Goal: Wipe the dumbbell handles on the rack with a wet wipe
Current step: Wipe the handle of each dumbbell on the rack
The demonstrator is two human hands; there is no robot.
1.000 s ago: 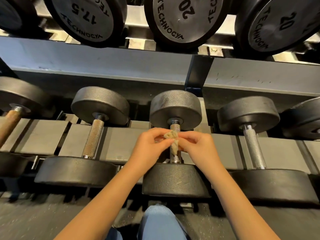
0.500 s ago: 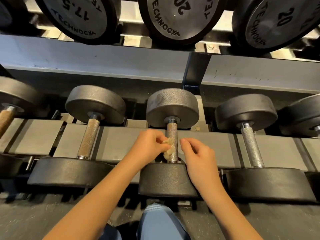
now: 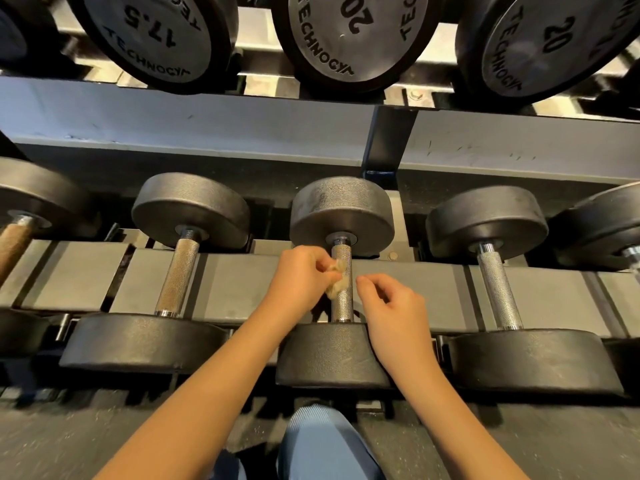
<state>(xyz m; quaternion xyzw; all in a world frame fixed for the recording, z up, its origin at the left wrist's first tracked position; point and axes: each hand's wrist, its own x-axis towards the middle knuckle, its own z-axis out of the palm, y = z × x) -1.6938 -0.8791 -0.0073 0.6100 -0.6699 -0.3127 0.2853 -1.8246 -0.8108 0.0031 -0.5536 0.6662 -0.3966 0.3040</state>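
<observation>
A small, crumpled, beige wet wipe (image 3: 336, 280) is pinched in my left hand (image 3: 299, 273) and pressed against the left side of the knurled handle (image 3: 342, 304) of the middle dumbbell on the lower rack shelf. My right hand (image 3: 393, 306) hovers just right of that handle with its fingers loosely curled and nothing in them. To the left a rusty-looking handle (image 3: 176, 275) lies on the rack, and a shiny handle (image 3: 498, 291) lies to the right.
A grey rack beam (image 3: 173, 133) runs above the lower row. Large black dumbbell heads marked 17.5 and 20 (image 3: 349, 39) sit on the upper shelf. More dumbbells lie at the far left (image 3: 15, 244) and far right (image 3: 602, 230). My blue-clad knee (image 3: 322, 441) is below.
My right hand has let go of the wipe and drawn back to the right of the handle. My left hand now holds the wipe alone against the handle's left side.
</observation>
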